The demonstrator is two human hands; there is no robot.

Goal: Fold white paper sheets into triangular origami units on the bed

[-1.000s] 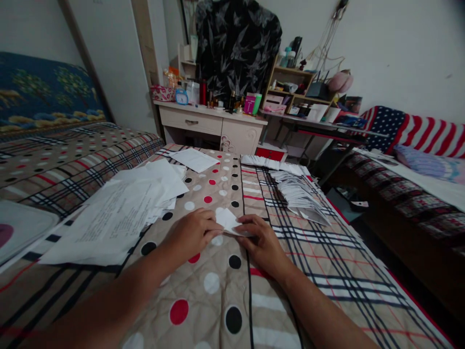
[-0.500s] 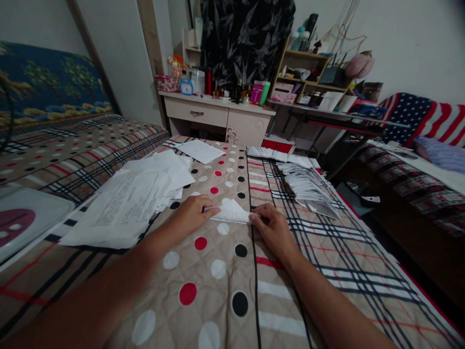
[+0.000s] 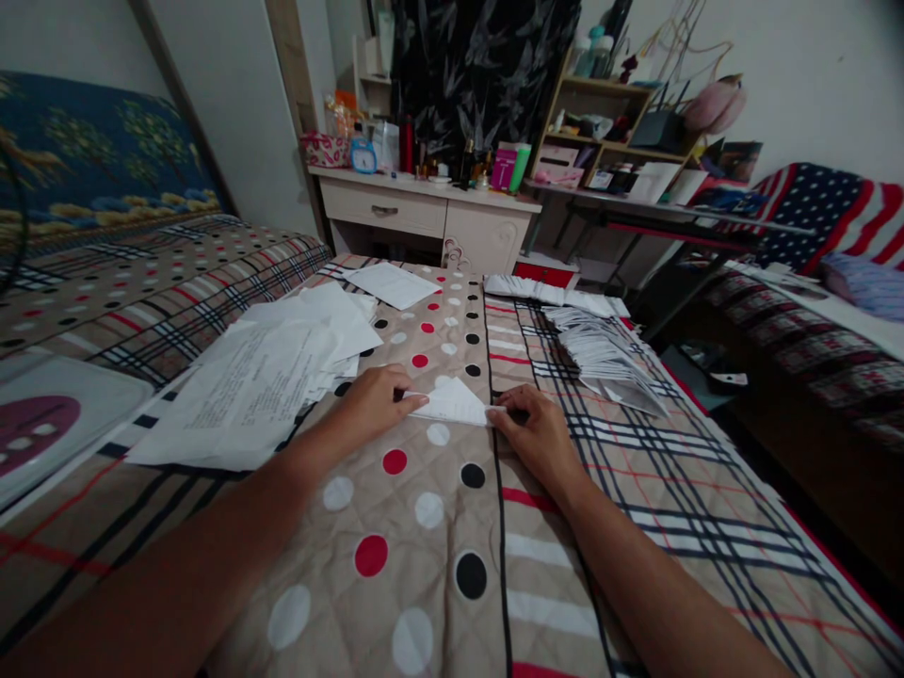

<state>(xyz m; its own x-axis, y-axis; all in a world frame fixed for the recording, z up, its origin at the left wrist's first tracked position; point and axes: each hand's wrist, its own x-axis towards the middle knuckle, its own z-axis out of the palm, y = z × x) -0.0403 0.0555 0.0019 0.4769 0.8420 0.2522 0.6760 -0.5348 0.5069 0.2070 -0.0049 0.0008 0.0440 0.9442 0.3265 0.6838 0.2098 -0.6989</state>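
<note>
A small folded piece of white paper [image 3: 452, 403], with a triangular peak at its top, lies low over the dotted bedspread between my hands. My left hand [image 3: 378, 400] pinches its left corner between thumb and fingers. At the opposite corner, my right hand [image 3: 533, 428] grips the paper with thumb against curled fingers. To the left spreads a stack of printed sheets [image 3: 240, 386]. A single sheet [image 3: 393, 284] lies beyond it. On the right is a fanned row of folded papers [image 3: 600, 353], with another row of folded papers [image 3: 555, 296] behind it.
The quilted bedspread [image 3: 444, 621] covers the surface under my hands. A clear plastic case [image 3: 105, 386] sits at the far left. Beyond the bed stand a white dresser [image 3: 487, 234] with bottles and a clock, and a cluttered shelf desk [image 3: 600, 141].
The folded paper's lower band looks less raised, and more of its triangular part faces up. Both hands keep their hold on its ends. The whole view has shifted slightly.
</note>
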